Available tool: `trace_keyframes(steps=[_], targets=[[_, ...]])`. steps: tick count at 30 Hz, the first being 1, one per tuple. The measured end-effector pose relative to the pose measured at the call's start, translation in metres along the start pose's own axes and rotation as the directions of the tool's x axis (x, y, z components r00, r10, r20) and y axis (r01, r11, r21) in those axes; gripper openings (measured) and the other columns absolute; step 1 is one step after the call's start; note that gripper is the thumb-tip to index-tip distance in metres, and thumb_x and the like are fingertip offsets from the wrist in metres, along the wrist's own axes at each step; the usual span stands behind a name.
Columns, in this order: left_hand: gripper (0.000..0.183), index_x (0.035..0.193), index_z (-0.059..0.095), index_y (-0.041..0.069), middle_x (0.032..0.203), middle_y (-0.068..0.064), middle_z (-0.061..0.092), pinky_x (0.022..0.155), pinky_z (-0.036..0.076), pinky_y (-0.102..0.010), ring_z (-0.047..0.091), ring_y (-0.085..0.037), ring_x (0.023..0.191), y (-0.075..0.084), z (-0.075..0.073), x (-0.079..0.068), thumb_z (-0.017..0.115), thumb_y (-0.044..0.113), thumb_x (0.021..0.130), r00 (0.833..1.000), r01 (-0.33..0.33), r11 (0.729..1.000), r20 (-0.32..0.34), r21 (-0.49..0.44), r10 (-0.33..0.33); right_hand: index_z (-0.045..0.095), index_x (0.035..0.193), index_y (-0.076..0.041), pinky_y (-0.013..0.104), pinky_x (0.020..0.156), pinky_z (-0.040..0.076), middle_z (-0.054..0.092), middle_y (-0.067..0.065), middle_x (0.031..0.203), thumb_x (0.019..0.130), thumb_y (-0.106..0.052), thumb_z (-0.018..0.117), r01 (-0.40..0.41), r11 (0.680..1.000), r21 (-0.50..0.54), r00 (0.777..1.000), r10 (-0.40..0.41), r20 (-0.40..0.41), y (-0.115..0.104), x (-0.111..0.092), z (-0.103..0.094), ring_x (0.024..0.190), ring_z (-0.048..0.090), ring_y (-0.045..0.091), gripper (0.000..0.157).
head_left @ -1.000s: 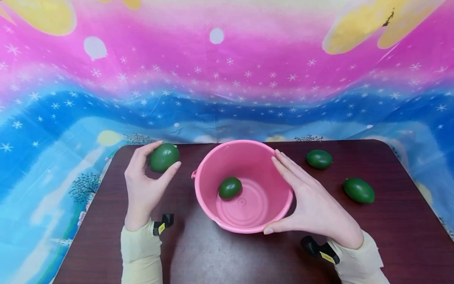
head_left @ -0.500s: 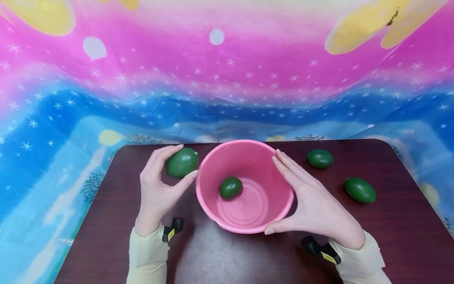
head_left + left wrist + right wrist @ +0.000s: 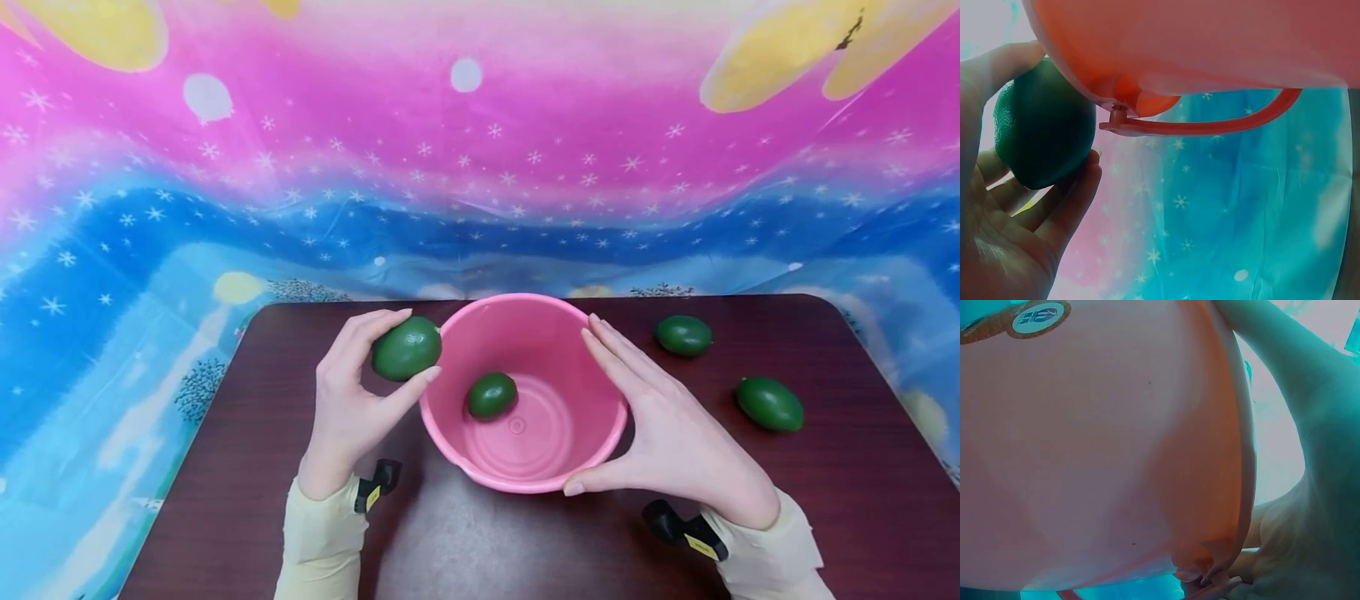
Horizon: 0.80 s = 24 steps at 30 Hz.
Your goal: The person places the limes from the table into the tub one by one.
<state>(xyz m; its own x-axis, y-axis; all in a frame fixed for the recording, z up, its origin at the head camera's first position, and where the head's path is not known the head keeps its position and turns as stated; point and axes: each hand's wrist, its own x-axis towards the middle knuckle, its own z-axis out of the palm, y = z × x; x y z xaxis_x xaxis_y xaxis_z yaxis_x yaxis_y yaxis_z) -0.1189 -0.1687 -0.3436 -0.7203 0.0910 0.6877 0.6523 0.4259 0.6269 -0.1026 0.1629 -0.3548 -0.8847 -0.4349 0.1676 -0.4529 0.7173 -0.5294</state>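
Observation:
My left hand point(image 3: 360, 408) pinches a green lime point(image 3: 407, 348) between thumb and fingers at the left rim of the pink bucket point(image 3: 517, 485). In the left wrist view this lime point(image 3: 1047, 125) is close to the rim, by the joint of the handle point(image 3: 1210, 127). One more lime point(image 3: 492, 396) lies inside the bucket, on its bottom toward the left. My right hand point(image 3: 675, 433) holds the bucket's right side, thumb on the near rim and fingers on the far right rim. The right wrist view shows the bucket wall point(image 3: 1097, 444) with fingertips at the rim.
Two limes lie right of the bucket on the dark wooden table point(image 3: 480, 550): one farther back point(image 3: 684, 335), one nearer point(image 3: 769, 404). A patterned pink and blue cloth point(image 3: 375, 208) hangs behind the table. A black wrist camera point(image 3: 378, 483) sits on my left sleeve.
My left hand has carried its lime rightward, from left of the bucket to the bucket's left rim. My right hand and the bucket stay in place.

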Motion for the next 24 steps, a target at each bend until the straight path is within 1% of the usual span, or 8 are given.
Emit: trace_keyframes(steps=[9, 13, 17, 24], targets=[[0.059, 0.127, 0.067, 0.001, 0.123, -0.009, 0.066, 0.09, 0.052, -0.026, 0.062, -0.024, 0.11, 0.009, 0.003, -0.003, 0.088, 0.004, 0.072, 1.0, -0.011, 1.0, 0.005, 0.01, 0.011, 0.023, 0.164, -0.023, 0.052, 0.106, 0.043, 0.011, -0.013, 0.168, 0.053, -0.083, 0.081, 0.009, 1.0, 0.001, 1.0, -0.009, 0.002, 0.001, -0.004, -0.001, 0.152, 0.018, 0.017, 0.138], [0.059, 0.126, 0.067, -0.001, 0.122, -0.01, 0.066, 0.09, 0.052, -0.026, 0.062, -0.024, 0.109, 0.008, 0.004, -0.003, 0.089, 0.004, 0.071, 1.0, -0.015, 1.0, 0.007, 0.003, 0.015, 0.023, 0.164, -0.023, 0.052, 0.106, 0.043, 0.011, -0.013, 0.168, 0.054, -0.083, 0.081, 0.016, 1.0, -0.001, 1.0, -0.016, -0.001, 0.001, -0.004, -0.001, 0.152, 0.018, 0.017, 0.138], [0.061, 0.128, 0.068, 0.002, 0.123, -0.008, 0.066, 0.09, 0.053, -0.026, 0.062, -0.024, 0.11, 0.002, 0.005, -0.006, 0.09, 0.006, 0.071, 1.0, -0.011, 1.0, 0.019, -0.003, 0.011, 0.023, 0.164, -0.023, 0.052, 0.106, 0.043, 0.01, -0.014, 0.168, 0.054, -0.083, 0.081, 0.018, 1.0, -0.005, 1.0, -0.018, -0.001, 0.001, -0.004, -0.001, 0.152, 0.018, 0.017, 0.138], [0.065, 0.133, 0.067, 0.01, 0.127, -0.003, 0.064, 0.089, 0.054, -0.029, 0.061, -0.022, 0.113, -0.017, 0.01, -0.013, 0.092, 0.015, 0.072, 0.999, -0.004, 1.0, 0.052, -0.01, 0.004, 0.021, 0.164, -0.025, 0.053, 0.105, 0.044, 0.01, -0.014, 0.168, 0.055, -0.082, 0.081, 0.017, 1.0, 0.004, 1.0, -0.017, 0.001, 0.001, -0.004, -0.001, 0.151, 0.018, 0.017, 0.137]])
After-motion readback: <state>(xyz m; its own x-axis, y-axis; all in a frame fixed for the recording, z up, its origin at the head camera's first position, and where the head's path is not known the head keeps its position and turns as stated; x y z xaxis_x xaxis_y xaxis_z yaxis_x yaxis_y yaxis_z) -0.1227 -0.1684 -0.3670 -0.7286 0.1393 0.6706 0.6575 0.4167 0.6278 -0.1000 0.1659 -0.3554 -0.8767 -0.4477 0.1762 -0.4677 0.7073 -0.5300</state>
